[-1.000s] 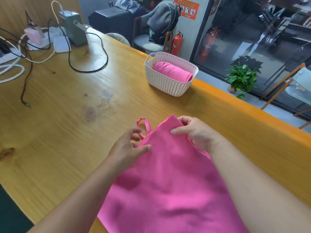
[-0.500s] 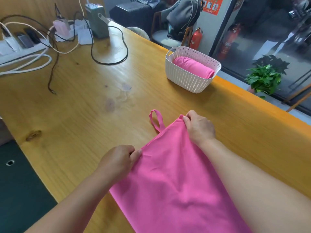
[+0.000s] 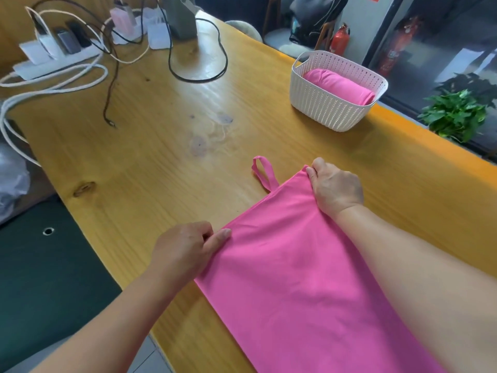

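The left hand [image 3: 185,249] is pinching the cloth [image 3: 295,278] at one end of its far edge, thumb lying on top and curled fingers tucking beneath, so that corner is being held rather than merely pressed. The right hand [image 3: 336,189] is gripping the opposite corner of the same edge, fingers curling over the hem and knuckles facing up. With the two hands standing well apart, the edge between them is running straight and taut. In my judgement that is the purpose of the hold: the person is squaring and smoothing the cloth before folding or rolling it. The cloth is lying flat on the table [image 3: 161,157], its body spreading back toward the person and passing out of view at the bottom; few wrinkles are showing. A loop [image 3: 262,172] sewn to the far edge is lying on the wood just beside the right hand, pointing away from the person, free of both grips and so not getting caught in a fold. Farther off on the right, near the table's edge, a basket [image 3: 330,111] is holding a roll [image 3: 338,86] of the same pink, lying on its side; I am judging this to be where the cloth in hand is going. At the far left, cables [image 3: 199,76] and a power strip [image 3: 53,63] are lying well apart from the work. A plant [image 3: 454,114] is standing beyond the table.
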Demonstrator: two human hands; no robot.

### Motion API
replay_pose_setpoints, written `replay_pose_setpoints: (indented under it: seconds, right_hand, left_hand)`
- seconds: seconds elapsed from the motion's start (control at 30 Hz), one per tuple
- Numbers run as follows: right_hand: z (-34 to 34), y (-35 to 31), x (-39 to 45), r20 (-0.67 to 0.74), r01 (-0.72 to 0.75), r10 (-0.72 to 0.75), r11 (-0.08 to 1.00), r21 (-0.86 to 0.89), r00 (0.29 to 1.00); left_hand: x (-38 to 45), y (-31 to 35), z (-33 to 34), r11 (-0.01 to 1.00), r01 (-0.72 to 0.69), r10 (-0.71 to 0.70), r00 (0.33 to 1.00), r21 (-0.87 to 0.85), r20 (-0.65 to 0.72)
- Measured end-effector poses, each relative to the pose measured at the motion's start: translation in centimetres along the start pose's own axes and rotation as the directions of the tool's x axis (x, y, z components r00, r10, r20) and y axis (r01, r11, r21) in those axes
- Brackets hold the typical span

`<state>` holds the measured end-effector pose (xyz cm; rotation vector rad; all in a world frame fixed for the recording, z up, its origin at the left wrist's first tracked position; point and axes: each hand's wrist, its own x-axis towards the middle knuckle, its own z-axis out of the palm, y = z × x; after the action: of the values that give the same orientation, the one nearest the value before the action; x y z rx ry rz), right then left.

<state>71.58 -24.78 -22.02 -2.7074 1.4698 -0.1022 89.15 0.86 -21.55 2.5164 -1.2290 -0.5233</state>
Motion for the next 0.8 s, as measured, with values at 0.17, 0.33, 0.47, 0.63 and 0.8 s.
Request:
replay_pose_setpoints:
  seconds: [0.17,0.33,0.47,0.63,0.8]
  right_hand:
    - [0.0,-0.1,0.3,0.024,-0.015,0.014,1.0,0.012,1.0]
    - [0.1,-0.3,0.7,0.041,-0.029,0.029,1.0,-0.006,0.999]
    - [-0.9,-1.5,0.8,-0.119,-0.06,0.06,0.998,0.006,0.991]
    - [-1.8,-5.2,-7.0,-0.302,0.145,-0.015,0.9,0.412,0.953]
    - [0.9,-2.7,-10.6,0.19,0.286,-0.327,0.934,0.215,0.926]
  left_hand:
    - [-0.2,0.7,0.1,0.976,0.025,-0.007,0.997,0.218,-0.083]
    - [-0.5,0.5,0.1,0.977,0.004,0.033,0.985,0.215,-0.17]
    - [-1.5,2.5,2.2,0.946,-0.294,0.325,0.866,0.138,-0.381]
    - [-2.8,7.1,5.3,0.892,-0.442,0.443,0.896,0.093,0.004]
    - [-2.7,5.0,5.3,0.889,-0.378,0.369,0.926,0.259,0.084]
